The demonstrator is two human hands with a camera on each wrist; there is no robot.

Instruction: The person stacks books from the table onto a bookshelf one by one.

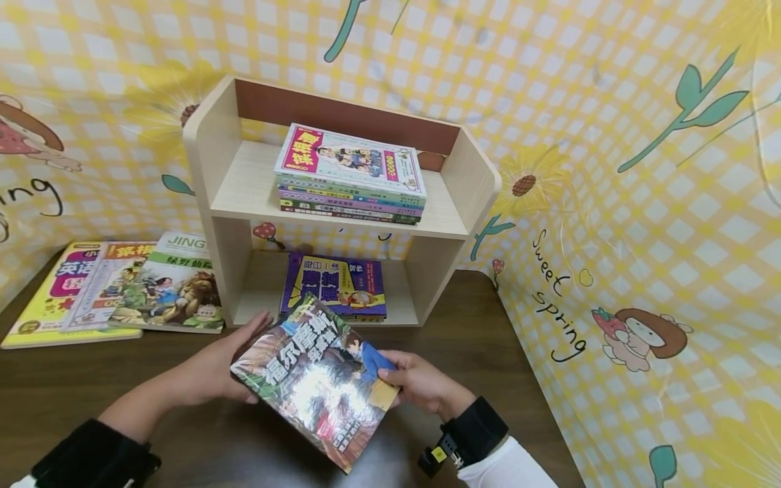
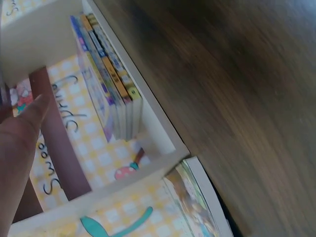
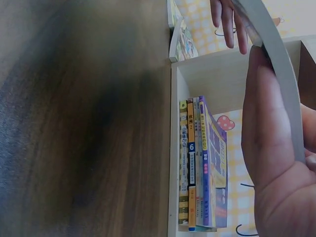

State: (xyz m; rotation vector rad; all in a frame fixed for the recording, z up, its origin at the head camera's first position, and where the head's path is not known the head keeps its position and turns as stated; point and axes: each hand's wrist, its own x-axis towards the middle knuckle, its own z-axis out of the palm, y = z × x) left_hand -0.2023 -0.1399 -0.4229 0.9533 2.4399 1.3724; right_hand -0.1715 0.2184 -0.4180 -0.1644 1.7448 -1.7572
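In front of the shelf, my right hand (image 1: 424, 383) holds a glossy comic-style book (image 1: 320, 386) by its right edge. The thumb lies on the cover and the fingers are underneath, as the right wrist view shows. The book is tilted, with glare on its cover. My left hand (image 1: 222, 362) is at the book's left corner, fingers spread and fairly straight; whether it touches the book I cannot tell. A stack of purple-covered books (image 1: 335, 285) lies on the lower shelf just behind. Another stack of books (image 1: 350, 173) lies on the upper shelf.
The pale wooden two-tier shelf (image 1: 442, 271) stands at the back of the dark wooden table (image 1: 488, 339). Several books (image 1: 165, 288) lie overlapping left of it, one against its side. A yellow checked cloth (image 1: 641, 237) covers the walls behind and at the right.
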